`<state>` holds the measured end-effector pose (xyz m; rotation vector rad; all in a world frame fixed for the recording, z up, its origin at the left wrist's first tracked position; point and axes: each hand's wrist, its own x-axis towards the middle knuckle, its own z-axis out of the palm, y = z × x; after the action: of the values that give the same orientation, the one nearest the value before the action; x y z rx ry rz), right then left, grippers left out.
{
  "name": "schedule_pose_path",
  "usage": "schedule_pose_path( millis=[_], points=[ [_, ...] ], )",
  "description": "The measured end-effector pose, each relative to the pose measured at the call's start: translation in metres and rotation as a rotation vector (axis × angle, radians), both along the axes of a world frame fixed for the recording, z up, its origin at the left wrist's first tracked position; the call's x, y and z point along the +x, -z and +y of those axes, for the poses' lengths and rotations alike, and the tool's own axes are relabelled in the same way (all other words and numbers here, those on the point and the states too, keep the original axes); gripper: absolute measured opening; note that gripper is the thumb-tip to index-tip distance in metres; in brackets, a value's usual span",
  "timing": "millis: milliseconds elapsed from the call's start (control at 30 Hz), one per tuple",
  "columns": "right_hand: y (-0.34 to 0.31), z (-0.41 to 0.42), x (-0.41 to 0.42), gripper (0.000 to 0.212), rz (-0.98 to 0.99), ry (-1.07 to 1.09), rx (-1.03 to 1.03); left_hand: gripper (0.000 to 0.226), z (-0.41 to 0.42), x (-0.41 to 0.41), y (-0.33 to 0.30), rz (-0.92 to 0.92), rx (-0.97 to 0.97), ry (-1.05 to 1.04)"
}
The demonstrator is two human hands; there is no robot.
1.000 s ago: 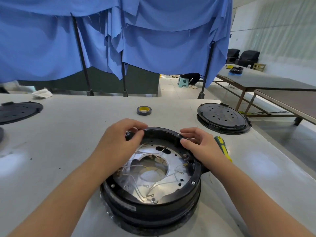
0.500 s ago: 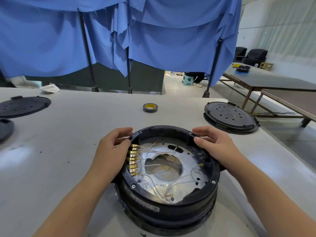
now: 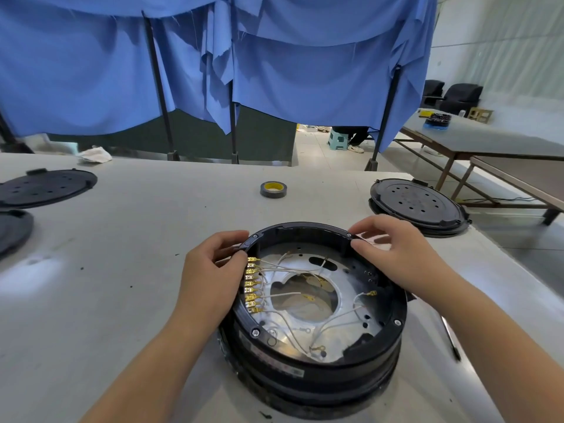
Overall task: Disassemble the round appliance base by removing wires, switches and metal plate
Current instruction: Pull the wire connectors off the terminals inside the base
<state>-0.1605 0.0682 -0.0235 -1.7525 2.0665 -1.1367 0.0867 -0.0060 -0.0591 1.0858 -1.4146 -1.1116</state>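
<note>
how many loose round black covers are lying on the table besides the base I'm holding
3: one black cover at far right, one at far left, one cut off at the left edge; others may lie out of view.

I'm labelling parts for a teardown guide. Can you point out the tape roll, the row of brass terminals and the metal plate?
Tape roll [image 3: 273, 189], head view, on its dark outer side.
Brass terminals [image 3: 252, 285], head view, mid-row.
Metal plate [image 3: 351, 315], head view, bare right part.
</note>
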Motion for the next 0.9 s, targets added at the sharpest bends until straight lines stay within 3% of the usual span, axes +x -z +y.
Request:
schedule_pose_path(
  millis=[100,333,700,900],
  points=[
    [-0.014,-0.001,0.016,0.012,0.162,-0.079,0.02,0.032,-0.001,-0.003,0.0,0.006,-0.008,0.011],
    [-0.024,-0.034,0.081,0.008,0.31,-0.311,0.182,0.034,0.0,-0.007,-0.002,0.036,-0.006,0.063],
    [-0.002,-0.047,0.085,0.008,0.026,-0.375,0.205,0.026,-0.004,-0.003,0.007,0.088,0.037,0.111],
    [0.0,-0.05,0.088,0.016,0.018,-0.387,0.195,0.023,-0.005,-0.004,0.009,0.093,0.021,0.111]
  ],
)
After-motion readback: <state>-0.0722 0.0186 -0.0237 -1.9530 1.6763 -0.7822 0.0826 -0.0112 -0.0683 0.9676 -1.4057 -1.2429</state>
